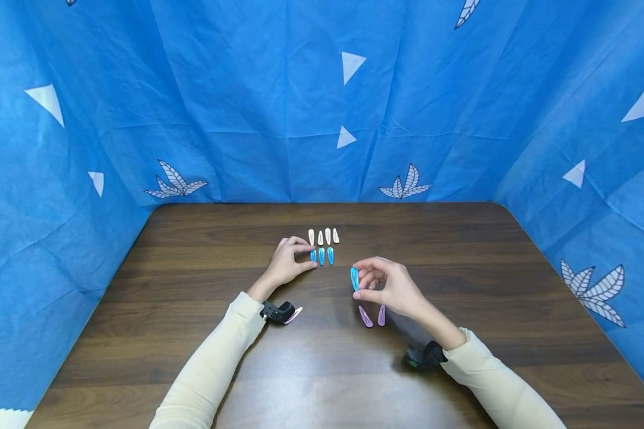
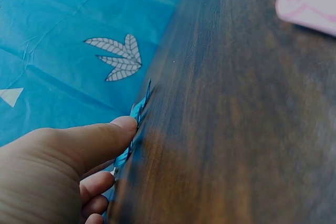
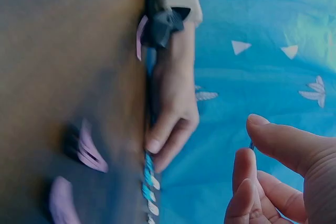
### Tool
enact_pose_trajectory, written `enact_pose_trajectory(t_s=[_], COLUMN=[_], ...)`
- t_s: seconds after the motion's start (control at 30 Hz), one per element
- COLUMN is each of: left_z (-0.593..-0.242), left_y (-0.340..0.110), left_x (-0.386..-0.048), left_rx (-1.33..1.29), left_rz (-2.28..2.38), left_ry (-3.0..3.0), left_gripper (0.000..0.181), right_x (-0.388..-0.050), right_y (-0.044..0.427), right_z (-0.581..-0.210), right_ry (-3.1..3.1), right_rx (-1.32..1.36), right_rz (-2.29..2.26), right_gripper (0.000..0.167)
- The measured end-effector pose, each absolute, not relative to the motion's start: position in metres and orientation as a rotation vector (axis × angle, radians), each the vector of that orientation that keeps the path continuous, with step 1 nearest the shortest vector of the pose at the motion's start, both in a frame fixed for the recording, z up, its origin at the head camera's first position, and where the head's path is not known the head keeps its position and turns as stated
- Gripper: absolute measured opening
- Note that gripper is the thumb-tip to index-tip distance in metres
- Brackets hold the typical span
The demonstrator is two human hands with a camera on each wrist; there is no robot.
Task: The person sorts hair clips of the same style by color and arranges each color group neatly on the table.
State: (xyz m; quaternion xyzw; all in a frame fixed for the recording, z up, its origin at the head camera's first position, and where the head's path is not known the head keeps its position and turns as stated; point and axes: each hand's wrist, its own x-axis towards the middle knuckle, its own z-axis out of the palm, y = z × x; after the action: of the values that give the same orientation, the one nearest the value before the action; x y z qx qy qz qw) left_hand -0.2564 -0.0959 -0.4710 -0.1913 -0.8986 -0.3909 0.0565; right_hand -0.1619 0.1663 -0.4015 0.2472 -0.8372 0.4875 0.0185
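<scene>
In the head view my right hand [image 1: 389, 286] holds a blue snap hair clip [image 1: 355, 279] upright between thumb and fingertips, above the table. My left hand [image 1: 287, 262] pinches the leftmost blue hair clip [image 1: 313, 256] of a short row, thumb at its near end and a finger at its far end. Beside it lie two more blue clips [image 1: 322, 257]. Behind them runs a row of several cream-white hair clips [image 1: 328, 236]. The right wrist view shows the right-hand clip only edge-on, mostly hidden by the fingers.
Two purple hair clips [image 1: 365, 317] lie on the wooden table [image 1: 322, 369] below my right hand. A pale pink clip [image 1: 295, 314] lies by the left wrist, partly covered by the wrist camera [image 1: 280, 311]. A blue patterned curtain [image 1: 257, 107] surrounds the table's back and sides.
</scene>
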Motion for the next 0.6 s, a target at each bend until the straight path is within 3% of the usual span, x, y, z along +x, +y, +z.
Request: enact_pose_trajectory(t_s=[0.6], left_z=[-0.472], left_y=[-0.096], left_x=[-0.257], left_rx=[-0.593], left_rz=[-1.176], left_ry=[-2.709], left_gripper=[0.043], right_x=[-0.233], right_y=[0.161], right_z=[-0.391], right_ry=[-2.613], right_rx=[0.638], right_rz=[1.661], right_gripper=[0.047])
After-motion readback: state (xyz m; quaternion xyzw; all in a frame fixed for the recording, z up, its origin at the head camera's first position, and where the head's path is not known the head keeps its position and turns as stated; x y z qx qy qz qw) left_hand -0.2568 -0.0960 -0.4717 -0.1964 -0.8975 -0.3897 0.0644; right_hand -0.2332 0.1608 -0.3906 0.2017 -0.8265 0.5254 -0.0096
